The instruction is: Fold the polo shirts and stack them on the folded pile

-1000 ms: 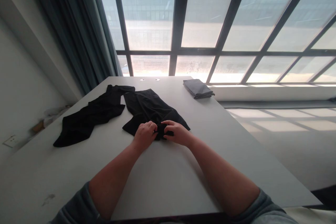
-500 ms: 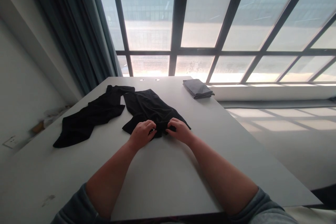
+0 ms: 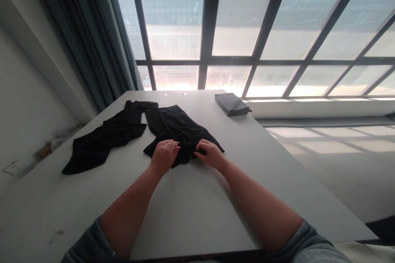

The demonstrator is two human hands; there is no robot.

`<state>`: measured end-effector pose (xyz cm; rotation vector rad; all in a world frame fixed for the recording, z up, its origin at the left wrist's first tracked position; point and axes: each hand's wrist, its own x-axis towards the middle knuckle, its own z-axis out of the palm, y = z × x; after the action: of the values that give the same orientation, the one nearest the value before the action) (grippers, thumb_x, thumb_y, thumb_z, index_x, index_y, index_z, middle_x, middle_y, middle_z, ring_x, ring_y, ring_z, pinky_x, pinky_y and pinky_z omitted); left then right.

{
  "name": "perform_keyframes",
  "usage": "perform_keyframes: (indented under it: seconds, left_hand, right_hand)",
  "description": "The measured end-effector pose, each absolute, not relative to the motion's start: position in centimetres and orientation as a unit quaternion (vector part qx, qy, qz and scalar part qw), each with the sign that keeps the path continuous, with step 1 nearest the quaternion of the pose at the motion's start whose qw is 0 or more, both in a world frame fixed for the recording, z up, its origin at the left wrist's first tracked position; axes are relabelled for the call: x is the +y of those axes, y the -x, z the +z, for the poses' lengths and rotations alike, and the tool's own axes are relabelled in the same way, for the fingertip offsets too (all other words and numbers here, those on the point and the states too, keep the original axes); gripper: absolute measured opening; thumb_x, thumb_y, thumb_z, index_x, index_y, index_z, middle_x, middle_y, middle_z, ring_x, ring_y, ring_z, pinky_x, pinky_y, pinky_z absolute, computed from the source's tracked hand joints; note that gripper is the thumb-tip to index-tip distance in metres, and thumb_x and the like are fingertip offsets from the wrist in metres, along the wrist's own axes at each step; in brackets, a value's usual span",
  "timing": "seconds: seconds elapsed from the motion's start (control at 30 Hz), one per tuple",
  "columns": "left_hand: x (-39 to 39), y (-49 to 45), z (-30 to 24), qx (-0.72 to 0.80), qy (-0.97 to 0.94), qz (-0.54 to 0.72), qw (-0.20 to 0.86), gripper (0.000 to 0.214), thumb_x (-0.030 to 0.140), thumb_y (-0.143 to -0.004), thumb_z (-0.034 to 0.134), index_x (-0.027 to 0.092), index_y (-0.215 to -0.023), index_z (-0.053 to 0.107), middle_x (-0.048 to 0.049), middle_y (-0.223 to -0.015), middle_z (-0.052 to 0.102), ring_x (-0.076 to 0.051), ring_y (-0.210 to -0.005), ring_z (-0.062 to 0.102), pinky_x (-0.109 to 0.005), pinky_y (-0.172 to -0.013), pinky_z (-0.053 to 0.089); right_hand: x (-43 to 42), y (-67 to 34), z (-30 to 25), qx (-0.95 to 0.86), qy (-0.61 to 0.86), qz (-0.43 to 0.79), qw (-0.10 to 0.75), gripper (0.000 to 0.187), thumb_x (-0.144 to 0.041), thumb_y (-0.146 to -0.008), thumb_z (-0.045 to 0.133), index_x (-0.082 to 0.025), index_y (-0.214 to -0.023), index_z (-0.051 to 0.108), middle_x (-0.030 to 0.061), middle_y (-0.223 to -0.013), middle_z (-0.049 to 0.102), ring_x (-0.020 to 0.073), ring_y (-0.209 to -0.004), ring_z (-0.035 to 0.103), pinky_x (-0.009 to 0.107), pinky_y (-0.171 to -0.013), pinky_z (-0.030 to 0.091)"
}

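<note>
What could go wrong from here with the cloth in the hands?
The black garment between the left hand and right hand looks bunched at its near edge, so creases might set.

Its far left corner lies against or very near the other dark garment, so a pull might drag both.

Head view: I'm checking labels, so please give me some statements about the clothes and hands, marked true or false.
1. The left hand and right hand both touch the same black garment. True.
2. A second black garment lies on the table, left of both hands. True.
3. The left hand touches the second black garment. False: neither hand does.
4. A grey cloth lies right of both garments. True.
5. The grey cloth is spread out. False: it is folded.
</note>
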<state>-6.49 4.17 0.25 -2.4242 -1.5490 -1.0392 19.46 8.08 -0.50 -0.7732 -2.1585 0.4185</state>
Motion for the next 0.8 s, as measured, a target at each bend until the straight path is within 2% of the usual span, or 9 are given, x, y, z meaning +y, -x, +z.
perform_keyframes:
  seconds: [0.07,0.2,0.27,0.4,0.5,0.6,0.7,0.8]
  left_hand:
    - [4.2,6.6,0.2,-0.494,0.810,-0.315,0.000,0.030,0.034,-0.108,0.044,0.021,-0.101,0.070,-0.0091,-0.113,0.077,-0.025,-0.107,0.071,-0.042,-0.102,0.051]
    - [4.3,6.7,0.1,-0.452,0.825,-0.318,-0.119,0.042,0.039,-0.111,0.037,0.021,-0.094,0.072,-0.0058,-0.103,0.074,-0.018,-0.093,0.070,-0.031,-0.089,0.053]
    - [4.4,6.8,0.0,-0.453,0.811,-0.345,-0.132,0.038,0.037,-0.110,0.041,0.021,-0.092,0.071,-0.0054,-0.101,0.072,-0.017,-0.091,0.069,-0.029,-0.086,0.053]
    - [4.3,7.0,0.0,-0.462,0.825,-0.317,-0.074,0.012,0.025,-0.099,0.060,0.023,-0.095,0.071,-0.0038,-0.104,0.067,-0.018,-0.090,0.067,-0.028,-0.082,0.052]
    - [4.0,7.0,0.4,-0.480,0.844,-0.238,-0.007,0.022,0.015,-0.097,0.056,0.026,-0.101,0.075,-0.0042,-0.108,0.065,-0.017,-0.086,0.066,-0.029,-0.079,0.052]
    - [3.6,6.8,1.1,-0.517,0.836,-0.179,0.044,0.031,0.010,-0.095,0.055,0.027,-0.105,0.079,-0.0061,-0.114,0.064,-0.019,-0.089,0.067,-0.031,-0.082,0.053]
    - [3.3,6.6,1.5,-0.530,0.833,-0.152,0.049,0.029,0.017,-0.097,0.055,0.026,-0.109,0.079,-0.0074,-0.120,0.064,-0.021,-0.092,0.068,-0.034,-0.088,0.055]
    - [3.1,6.9,1.6,-0.522,0.840,-0.141,0.033,0.027,0.038,-0.100,0.060,0.025,-0.115,0.078,-0.0085,-0.129,0.064,-0.024,-0.098,0.069,-0.038,-0.093,0.056]
  right_hand:
    - [8.1,-19.4,-0.5,-0.849,0.302,0.167,0.401,0.011,-0.025,-0.093,0.071,-0.017,-0.090,0.064,0.0028,-0.093,0.061,0.0135,-0.082,0.057,0.023,-0.075,0.044]
    - [8.1,-19.4,-0.4,-0.845,0.310,0.168,0.403,0.012,-0.026,-0.093,0.070,-0.017,-0.089,0.063,0.0027,-0.092,0.061,0.0141,-0.084,0.057,0.024,-0.077,0.044]
    - [8.0,-19.4,-0.3,-0.843,0.314,0.168,0.404,0.010,-0.025,-0.093,0.070,-0.017,-0.090,0.063,0.0027,-0.092,0.061,0.0143,-0.085,0.057,0.024,-0.078,0.045]
    - [7.9,-19.5,0.0,-0.849,0.313,0.167,0.392,0.010,-0.020,-0.091,0.072,-0.017,-0.091,0.063,0.0013,-0.090,0.059,0.0126,-0.080,0.055,0.022,-0.074,0.042]
    - [7.7,-19.8,0.7,-0.879,0.296,0.164,0.335,0.017,-0.019,-0.086,0.080,-0.015,-0.087,0.063,0.0005,-0.088,0.056,0.0112,-0.076,0.050,0.021,-0.068,0.036]
    - [7.4,-20.0,1.6,-0.915,0.270,0.165,0.249,0.025,-0.020,-0.081,0.088,-0.014,-0.081,0.064,0.0013,-0.091,0.056,0.0122,-0.081,0.051,0.021,-0.068,0.035]
    - [7.0,-19.9,2.2,-0.926,0.274,0.156,0.206,0.022,-0.014,-0.079,0.088,-0.014,-0.084,0.066,0.0023,-0.096,0.057,0.0138,-0.088,0.053,0.021,-0.071,0.037]
    - [7.0,-20.0,2.2,-0.920,0.296,0.154,0.207,0.025,-0.004,-0.077,0.083,-0.015,-0.095,0.070,0.0031,-0.102,0.059,0.0136,-0.089,0.055,0.021,-0.074,0.039]
